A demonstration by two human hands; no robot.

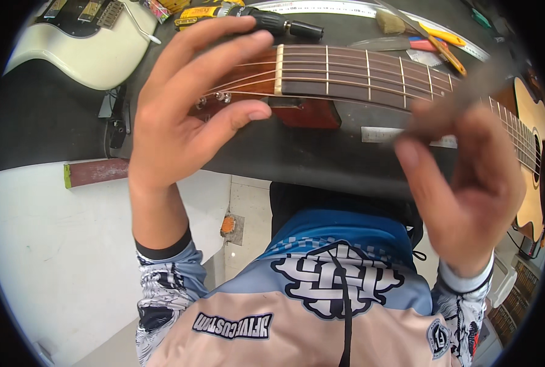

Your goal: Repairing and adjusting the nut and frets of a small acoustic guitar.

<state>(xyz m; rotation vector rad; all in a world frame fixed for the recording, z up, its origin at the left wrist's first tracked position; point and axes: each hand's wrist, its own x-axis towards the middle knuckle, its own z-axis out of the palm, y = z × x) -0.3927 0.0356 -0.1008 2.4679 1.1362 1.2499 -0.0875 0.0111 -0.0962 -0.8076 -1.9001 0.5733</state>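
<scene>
An acoustic guitar lies across the bench, its body at the far right and its fretboard running leftward to a pale nut. Over the headstock, my left hand is open, fingers spread and thumb apart, nearest the nut and strings; whether it touches them I cannot tell. My right hand pinches a flat dark grey bar-like tool, blurred by motion and held in front of the fretboard. Below the neck near the nut stands a reddish-brown block. Part of the headstock is hidden behind my left hand.
A white electric guitar lies at the far left. Beyond the neck are a yellow-and-black power drill, a brush, a knife and a long ruler. A short steel ruler rests on the near side.
</scene>
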